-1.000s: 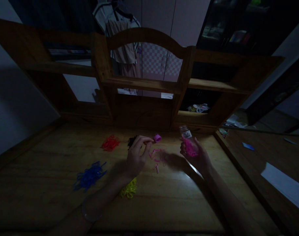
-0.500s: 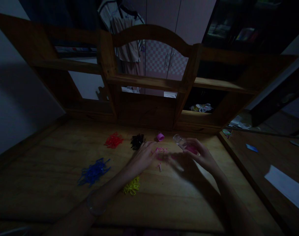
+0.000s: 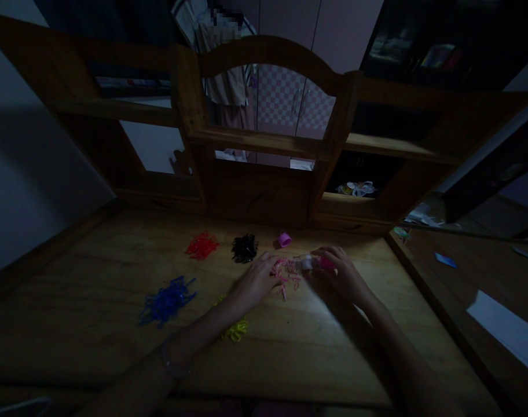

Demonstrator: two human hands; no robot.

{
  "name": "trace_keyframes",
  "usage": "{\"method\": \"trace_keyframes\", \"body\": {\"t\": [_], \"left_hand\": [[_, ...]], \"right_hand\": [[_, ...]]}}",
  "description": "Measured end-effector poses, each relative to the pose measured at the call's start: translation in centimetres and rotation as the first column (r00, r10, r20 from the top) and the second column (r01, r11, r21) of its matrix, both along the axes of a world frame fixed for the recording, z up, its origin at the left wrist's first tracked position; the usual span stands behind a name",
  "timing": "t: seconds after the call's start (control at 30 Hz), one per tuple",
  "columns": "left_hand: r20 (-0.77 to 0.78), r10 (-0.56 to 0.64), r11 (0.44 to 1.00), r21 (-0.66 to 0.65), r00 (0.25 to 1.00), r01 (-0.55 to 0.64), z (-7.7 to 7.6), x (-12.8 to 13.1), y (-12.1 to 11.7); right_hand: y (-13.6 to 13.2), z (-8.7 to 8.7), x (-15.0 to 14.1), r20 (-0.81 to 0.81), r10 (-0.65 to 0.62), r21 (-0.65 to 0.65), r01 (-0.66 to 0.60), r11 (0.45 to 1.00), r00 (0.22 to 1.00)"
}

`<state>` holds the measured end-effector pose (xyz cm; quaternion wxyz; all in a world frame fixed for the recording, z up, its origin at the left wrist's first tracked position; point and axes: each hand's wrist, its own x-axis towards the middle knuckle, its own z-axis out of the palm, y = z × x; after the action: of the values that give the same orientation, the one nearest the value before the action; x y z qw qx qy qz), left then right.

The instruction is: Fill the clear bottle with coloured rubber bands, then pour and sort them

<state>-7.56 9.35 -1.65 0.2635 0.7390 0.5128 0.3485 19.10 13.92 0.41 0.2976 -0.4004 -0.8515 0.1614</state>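
Observation:
My right hand (image 3: 340,275) is closed around a small clear bottle (image 3: 306,263) with pink bands inside, tipped on its side with its mouth to the left. Small pink rubber bands (image 3: 285,277) lie scattered on the wooden desk, by the bottle's mouth. At their left edge is my left hand (image 3: 260,279), thumb and fingers apart, fingertips touching or close to the bands. A pink cap (image 3: 284,239) lies just behind the pile. Under my left forearm, partly hidden, is a yellow pile of bands (image 3: 235,330).
Blue bands (image 3: 168,301), red bands (image 3: 202,246) and black bands (image 3: 245,248) form separate piles to the left on the desk (image 3: 94,278). A wooden shelf unit (image 3: 259,191) stands along the back. On the right, a lower surface holds white paper (image 3: 507,330) and a blue card (image 3: 445,260).
My right hand has moved left and lowered the bottle, bringing its mouth to the pink bands. My left hand has shifted slightly to the right and down, beside the pile.

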Motion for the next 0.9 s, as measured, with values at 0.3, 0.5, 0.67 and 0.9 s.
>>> {"method": "trace_keyframes", "body": {"t": [0.3, 0.5, 0.67, 0.9], "left_hand": [[-0.008, 0.030, 0.999, 0.018, 1.000, -0.029, -1.2, 0.7, 0.3], [0.058, 0.058, 0.997, -0.049, 0.997, -0.055, 0.0, 0.9, 0.0], [0.350, 0.107, 0.980, -0.194, 0.931, -0.040, 1.1, 0.8, 0.4], [0.506, 0.159, 0.974, -0.222, 0.848, -0.050, 2.2, 0.5, 0.8]], "right_hand": [[-0.7, -0.6, -1.8, -0.078, 0.072, -0.061, -0.077, 0.995, 0.994], [-0.9, -0.5, -2.0, -0.069, 0.099, -0.060, -0.103, 0.993, 0.993], [-1.2, 0.2, -1.9, -0.124, 0.083, -0.105, -0.096, 0.990, 0.989], [-1.8, 1.0, -2.3, -0.271, 0.026, -0.244, -0.095, 0.965, 0.962]]}}
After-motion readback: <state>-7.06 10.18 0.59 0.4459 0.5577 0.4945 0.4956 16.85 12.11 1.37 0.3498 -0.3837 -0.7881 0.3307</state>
